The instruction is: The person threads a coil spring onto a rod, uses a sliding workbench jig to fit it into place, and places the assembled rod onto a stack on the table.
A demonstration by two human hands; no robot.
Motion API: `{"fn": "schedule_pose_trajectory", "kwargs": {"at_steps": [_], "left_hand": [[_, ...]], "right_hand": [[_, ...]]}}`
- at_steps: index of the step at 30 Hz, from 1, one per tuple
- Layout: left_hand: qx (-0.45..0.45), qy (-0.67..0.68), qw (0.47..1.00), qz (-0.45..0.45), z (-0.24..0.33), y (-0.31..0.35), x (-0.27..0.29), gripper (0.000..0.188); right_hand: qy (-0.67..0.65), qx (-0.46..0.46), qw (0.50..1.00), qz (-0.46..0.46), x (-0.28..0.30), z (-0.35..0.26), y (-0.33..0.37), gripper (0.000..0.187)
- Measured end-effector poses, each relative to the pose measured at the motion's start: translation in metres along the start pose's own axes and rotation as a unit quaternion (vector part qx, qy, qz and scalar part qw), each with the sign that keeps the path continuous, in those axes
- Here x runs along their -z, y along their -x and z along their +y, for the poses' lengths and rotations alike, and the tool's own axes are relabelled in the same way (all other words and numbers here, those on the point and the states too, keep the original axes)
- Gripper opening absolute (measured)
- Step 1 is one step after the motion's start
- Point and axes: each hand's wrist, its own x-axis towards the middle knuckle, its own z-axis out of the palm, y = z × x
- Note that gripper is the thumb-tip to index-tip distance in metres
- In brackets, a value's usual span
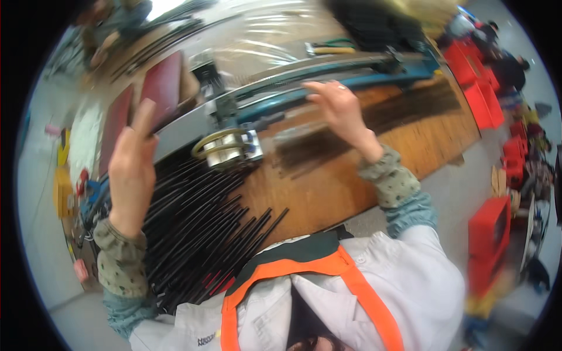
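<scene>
Red crates (483,102) stand on the floor at the right of the head view, and a co-worker (111,32) shows blurred at the upper left. Across the middle runs a wooden table (310,202), with a blue rail (374,76) along its far part. At the rail's left end sits a metal drum (225,151) with a yellowish ring around it; two dark red panels (162,85) lean further left. Black rods (193,216) lie in a loose heap on the near left, their ends fanned toward the wearer. A dark bundle (410,111), smeared by motion, lies on the table to the right.

The left hand (132,172) is raised over the heap's left side, fingers stretched away from the wearer and loosely parted. The right hand (342,111) hangs near the rail, fingers lightly bent, not pressed together; whether it touches the bundle, I cannot tell.
</scene>
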Motion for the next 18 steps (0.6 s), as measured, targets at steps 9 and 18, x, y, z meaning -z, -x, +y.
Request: {"fn": "schedule_pose_trajectory", "kwargs": {"at_steps": [9,18], "left_hand": [[0.092,0.042,0.994,0.036,-0.046,0.024,0.062,0.039],[0.178,0.003,0.984,0.018,-0.064,0.113,0.076,0.038]], "right_hand": [[-0.324,-0.148,0.922,-0.152,-0.095,-0.069,-0.116,0.02],[-0.192,-0.001,0.953,-0.232,-0.147,-0.084,-0.151,0.025]]}}
